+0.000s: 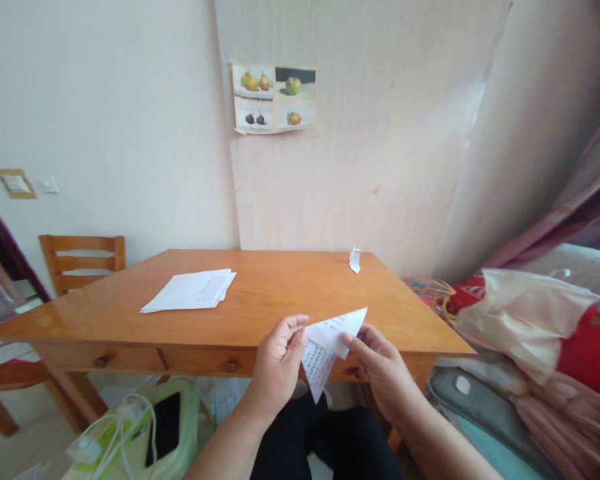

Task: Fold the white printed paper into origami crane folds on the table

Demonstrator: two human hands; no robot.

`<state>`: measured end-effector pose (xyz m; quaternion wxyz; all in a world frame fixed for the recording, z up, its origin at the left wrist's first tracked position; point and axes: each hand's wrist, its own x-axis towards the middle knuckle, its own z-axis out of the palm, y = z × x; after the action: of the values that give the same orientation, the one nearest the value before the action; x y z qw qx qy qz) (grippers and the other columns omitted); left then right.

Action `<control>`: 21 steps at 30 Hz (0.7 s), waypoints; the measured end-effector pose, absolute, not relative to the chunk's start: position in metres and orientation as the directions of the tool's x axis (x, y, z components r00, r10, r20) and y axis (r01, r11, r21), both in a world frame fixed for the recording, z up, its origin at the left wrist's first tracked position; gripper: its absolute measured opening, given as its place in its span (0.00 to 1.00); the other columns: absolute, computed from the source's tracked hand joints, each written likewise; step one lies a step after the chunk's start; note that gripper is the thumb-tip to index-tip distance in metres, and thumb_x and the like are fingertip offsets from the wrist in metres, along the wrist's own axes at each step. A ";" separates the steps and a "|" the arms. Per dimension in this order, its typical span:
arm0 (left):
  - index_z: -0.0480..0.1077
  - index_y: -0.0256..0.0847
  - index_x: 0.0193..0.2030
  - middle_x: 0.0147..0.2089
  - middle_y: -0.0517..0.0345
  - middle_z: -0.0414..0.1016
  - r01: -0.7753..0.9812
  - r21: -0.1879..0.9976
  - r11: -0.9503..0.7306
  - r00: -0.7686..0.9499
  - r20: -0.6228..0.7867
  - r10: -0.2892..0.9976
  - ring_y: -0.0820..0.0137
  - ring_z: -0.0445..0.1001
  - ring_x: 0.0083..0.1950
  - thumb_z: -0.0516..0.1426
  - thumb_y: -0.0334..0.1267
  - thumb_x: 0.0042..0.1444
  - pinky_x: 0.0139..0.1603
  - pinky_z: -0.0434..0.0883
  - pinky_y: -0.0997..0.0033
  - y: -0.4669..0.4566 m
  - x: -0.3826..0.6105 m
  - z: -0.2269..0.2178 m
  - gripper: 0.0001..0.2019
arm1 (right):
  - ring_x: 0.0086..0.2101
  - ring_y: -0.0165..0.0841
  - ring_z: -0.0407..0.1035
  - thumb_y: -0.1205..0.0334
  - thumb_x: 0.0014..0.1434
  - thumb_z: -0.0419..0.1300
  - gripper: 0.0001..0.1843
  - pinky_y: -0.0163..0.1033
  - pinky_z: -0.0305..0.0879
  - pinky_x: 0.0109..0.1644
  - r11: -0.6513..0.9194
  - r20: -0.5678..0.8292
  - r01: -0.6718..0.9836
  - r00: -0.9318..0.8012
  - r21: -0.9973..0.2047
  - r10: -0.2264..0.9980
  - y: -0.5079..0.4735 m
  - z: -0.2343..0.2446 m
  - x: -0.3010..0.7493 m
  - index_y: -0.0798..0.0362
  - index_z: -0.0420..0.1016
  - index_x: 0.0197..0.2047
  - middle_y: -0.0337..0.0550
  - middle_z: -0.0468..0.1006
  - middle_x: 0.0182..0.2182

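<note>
Left hand (281, 357) and right hand (383, 365): fingers pinching opposite sides of the folded printed paper (321, 359), which sits between them at the bench (290, 287)'s near edge. Two-sided grip probably stops folds springing open. Paper stack (189, 291) beyond fingers, leftward, likely out of their way; small folded paper (355, 260) beyond, rightward.

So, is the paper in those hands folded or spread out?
Folded. The paper between the left hand and right hand has sharp corners, and its upper part overlaps the lower.
</note>
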<state>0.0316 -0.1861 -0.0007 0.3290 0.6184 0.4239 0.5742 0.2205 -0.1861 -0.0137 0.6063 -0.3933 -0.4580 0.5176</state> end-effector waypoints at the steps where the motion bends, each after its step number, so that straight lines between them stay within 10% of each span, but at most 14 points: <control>1: 0.71 0.41 0.54 0.46 0.52 0.80 0.147 0.892 -0.427 0.015 0.429 0.903 0.65 0.78 0.44 0.57 0.43 0.65 0.46 0.72 0.67 -0.189 0.033 0.001 0.14 | 0.27 0.29 0.60 0.48 0.54 0.70 0.17 0.35 0.50 0.27 0.141 0.134 -0.281 0.045 -0.949 0.990 -0.185 -0.015 0.221 0.50 0.79 0.40 0.40 0.77 0.32; 10: 0.55 0.45 0.68 0.61 0.45 0.74 -0.005 0.904 -0.427 0.149 0.423 0.894 0.62 0.76 0.56 0.57 0.38 0.65 0.57 0.70 0.62 -0.201 0.039 0.002 0.26 | 0.26 0.27 0.55 0.53 0.56 0.70 0.14 0.31 0.48 0.25 0.059 0.071 -0.471 -0.009 -0.880 0.997 -0.180 -0.024 0.227 0.52 0.72 0.31 0.36 0.69 0.28; 21: 0.65 0.45 0.64 0.53 0.48 0.78 0.044 0.900 -0.434 0.023 0.433 0.901 0.63 0.77 0.48 0.61 0.38 0.60 0.49 0.72 0.66 -0.206 0.037 0.010 0.25 | 0.26 0.27 0.54 0.51 0.57 0.69 0.15 0.32 0.48 0.25 0.053 0.082 -0.470 -0.043 -0.881 0.996 -0.181 -0.023 0.228 0.51 0.72 0.30 0.38 0.69 0.29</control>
<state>0.0370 -0.2063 0.0105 0.3674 0.6135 0.3850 0.5835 0.2284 -0.1810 -0.0235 0.6073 -0.3313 -0.3969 0.6032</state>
